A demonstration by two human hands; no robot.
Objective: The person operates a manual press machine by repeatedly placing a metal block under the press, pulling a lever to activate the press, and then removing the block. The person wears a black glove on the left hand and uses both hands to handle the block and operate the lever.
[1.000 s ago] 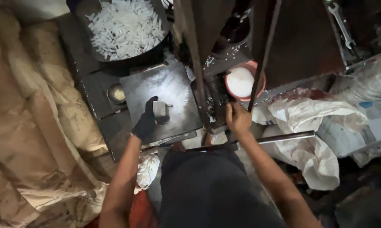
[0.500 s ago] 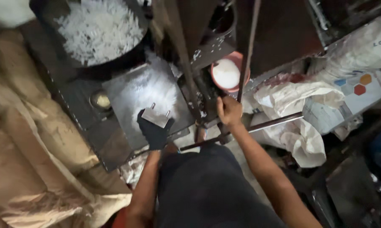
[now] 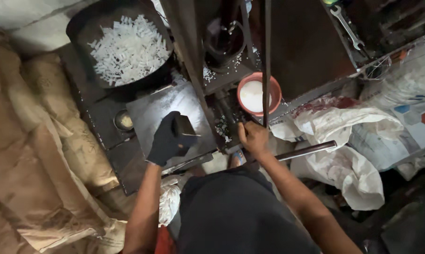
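The gloved left hand (image 3: 167, 139) closes around a dark block (image 3: 185, 129), held over the steel plate (image 3: 149, 110). The bare right hand (image 3: 253, 138) rests on the dark machine parts (image 3: 226, 117) beside the plate; its fingers curl, though whether they clamp anything cannot be told in the gloom. At twelve o'clock of it stands an orange bowl (image 3: 275, 89) of white powder. At eleven o'clock of the block sits a black pan (image 3: 80, 28) of white pieces. A metal bar (image 3: 311, 150) lies at three o'clock of the right hand.

Left hand (image 3: 167, 140), black-gloved, fingers curled shut in firm grip, forearm running in from 6 o'clock. Right hand (image 3: 253, 137), bare, fingers closed, forearm running in from 5 o'clock.
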